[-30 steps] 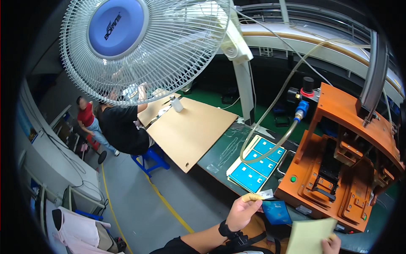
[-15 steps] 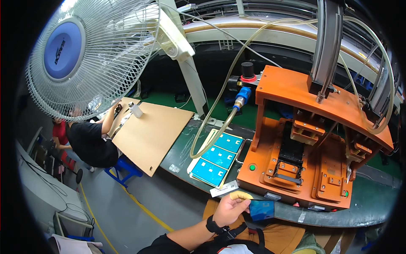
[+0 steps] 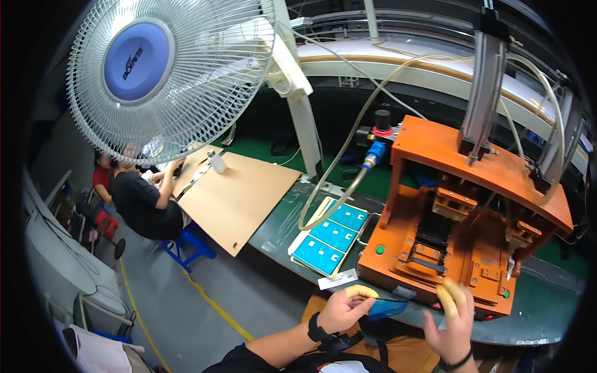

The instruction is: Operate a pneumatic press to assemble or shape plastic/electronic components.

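My left hand (image 3: 341, 311) pinches a thin blue panel with a dark edge (image 3: 385, 309) between thumb and a forefinger in a yellow finger cot. The panel is tilted, so its face shows only as a narrow strip. To the right of it, my right hand (image 3: 453, 323) is raised with thumb and fingers apart, holding nothing; yellow covers its fingertips. Just beyond both hands stands an orange press (image 3: 398, 273) with two fixtures. Its left fixture holds a black part (image 3: 433, 229). The right fixture (image 3: 488, 267) is orange with metal screws.
A pale yellow stack with blue panels on top (image 3: 324, 239) lies left of the press, beside a white label strip (image 3: 337, 279). Clear hose (image 3: 341, 193) loops over it. A big fan (image 3: 168, 81) stands at upper left. Co-workers sit by a brown board (image 3: 242, 193).
My right hand has come into view from below, on the right. The blue panel in my left hand has tipped from face-on to nearly edge-on. The whole view has shifted slightly.
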{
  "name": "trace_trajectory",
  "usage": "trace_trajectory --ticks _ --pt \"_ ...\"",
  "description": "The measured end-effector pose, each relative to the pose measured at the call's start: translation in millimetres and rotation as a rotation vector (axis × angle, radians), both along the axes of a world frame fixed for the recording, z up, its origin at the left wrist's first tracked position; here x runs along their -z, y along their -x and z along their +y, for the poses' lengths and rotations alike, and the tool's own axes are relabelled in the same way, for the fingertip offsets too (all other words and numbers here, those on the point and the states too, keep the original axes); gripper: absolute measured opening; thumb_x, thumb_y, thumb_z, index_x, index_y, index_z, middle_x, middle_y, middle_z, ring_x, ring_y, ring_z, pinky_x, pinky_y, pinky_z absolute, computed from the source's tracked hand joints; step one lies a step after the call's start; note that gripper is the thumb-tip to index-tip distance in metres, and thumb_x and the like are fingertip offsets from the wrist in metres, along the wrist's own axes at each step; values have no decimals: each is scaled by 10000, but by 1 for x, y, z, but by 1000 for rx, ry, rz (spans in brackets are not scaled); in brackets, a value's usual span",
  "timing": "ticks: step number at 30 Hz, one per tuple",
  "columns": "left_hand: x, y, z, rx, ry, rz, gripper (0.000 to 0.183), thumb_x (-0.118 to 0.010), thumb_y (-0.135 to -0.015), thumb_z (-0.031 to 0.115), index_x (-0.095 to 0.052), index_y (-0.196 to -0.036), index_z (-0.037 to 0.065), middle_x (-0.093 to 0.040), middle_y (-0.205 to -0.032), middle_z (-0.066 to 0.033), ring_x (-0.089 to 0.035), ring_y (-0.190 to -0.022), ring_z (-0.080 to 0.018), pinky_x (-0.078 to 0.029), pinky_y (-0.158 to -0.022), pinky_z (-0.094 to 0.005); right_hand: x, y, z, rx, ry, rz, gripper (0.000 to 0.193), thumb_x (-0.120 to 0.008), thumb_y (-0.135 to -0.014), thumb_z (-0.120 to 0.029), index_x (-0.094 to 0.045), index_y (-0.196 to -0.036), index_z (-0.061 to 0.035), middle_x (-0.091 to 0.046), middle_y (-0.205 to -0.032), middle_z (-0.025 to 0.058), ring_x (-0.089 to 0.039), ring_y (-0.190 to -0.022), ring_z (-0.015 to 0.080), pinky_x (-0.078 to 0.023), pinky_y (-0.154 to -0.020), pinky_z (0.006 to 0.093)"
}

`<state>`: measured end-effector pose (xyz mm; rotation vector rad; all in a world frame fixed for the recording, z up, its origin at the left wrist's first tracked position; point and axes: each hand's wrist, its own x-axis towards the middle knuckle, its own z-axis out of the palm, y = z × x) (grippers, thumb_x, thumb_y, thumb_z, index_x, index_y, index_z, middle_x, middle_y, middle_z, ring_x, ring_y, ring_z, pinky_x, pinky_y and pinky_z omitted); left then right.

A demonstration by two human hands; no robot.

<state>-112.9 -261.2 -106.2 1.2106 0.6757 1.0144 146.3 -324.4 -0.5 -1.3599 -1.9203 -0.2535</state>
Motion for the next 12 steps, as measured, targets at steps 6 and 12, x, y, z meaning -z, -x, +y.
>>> trace_trajectory --ticks 6,12 --pt "-18 13 8 -92 -67 129 184 -666 -999 23 -654 -1180 -10 -715 -944 -52 -670 -787 -80 -554 -706 -231 -7 6 69 -41 -75 -114 351 -736 -799 -83 -724 -1146 -33 -643 -991 97 -628 -963 301 -494 -875 429" --pt "-53 12 64 18 -89 54 148 -661 -1016 59 -649 -1148 -5 -717 -916 -75 -673 -721 -109 -570 -653 -240 -47 -29 61 -107 -164 -110 441 -725 -721 -58 -753 -1160 -84 -716 -930 40 -665 -938 228 -478 -884 378"
